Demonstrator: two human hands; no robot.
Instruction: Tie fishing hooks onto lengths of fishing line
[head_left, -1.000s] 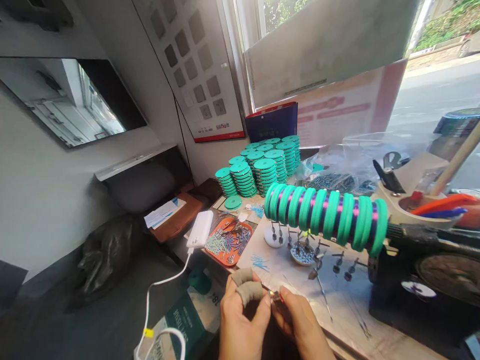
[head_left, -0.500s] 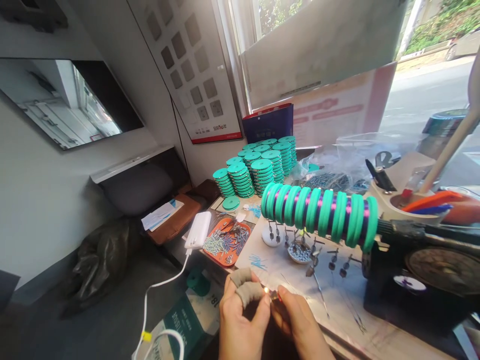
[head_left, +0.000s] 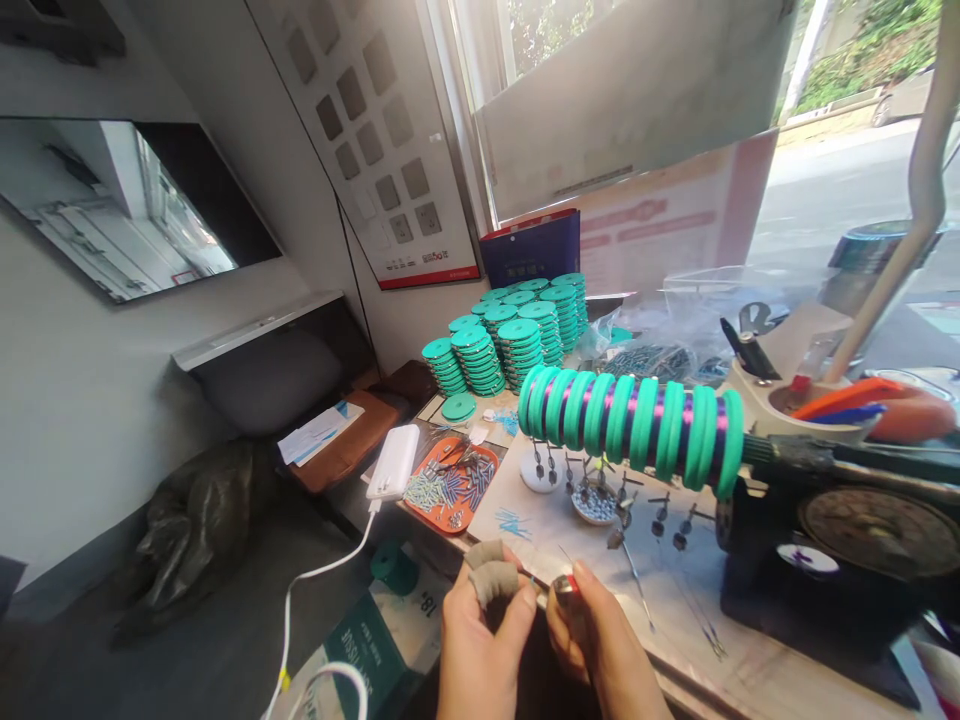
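Observation:
My left hand [head_left: 484,635] is at the bottom centre with grey cloth sleeves on two fingertips, fingers pinched together on something too small to make out. My right hand [head_left: 596,640] sits beside it, gripping a small lighter [head_left: 564,587] with a red top and metal head. Both hands hover over the near edge of the workbench [head_left: 675,610]. Just beyond them, a row of green spools [head_left: 630,425] is threaded on a horizontal shaft of a black machine [head_left: 832,540], with small hooks and weights hanging below.
Stacks of green spools [head_left: 517,335] stand at the back. An orange tray [head_left: 450,485] of small tubes and a white power bank [head_left: 393,462] with a cable lie to the left. A pot of tools [head_left: 817,395] stands on the right.
A small flame glowed between my fingertips half a second ago; it is out now. My hands have drawn slightly apart, and the view has shifted a little.

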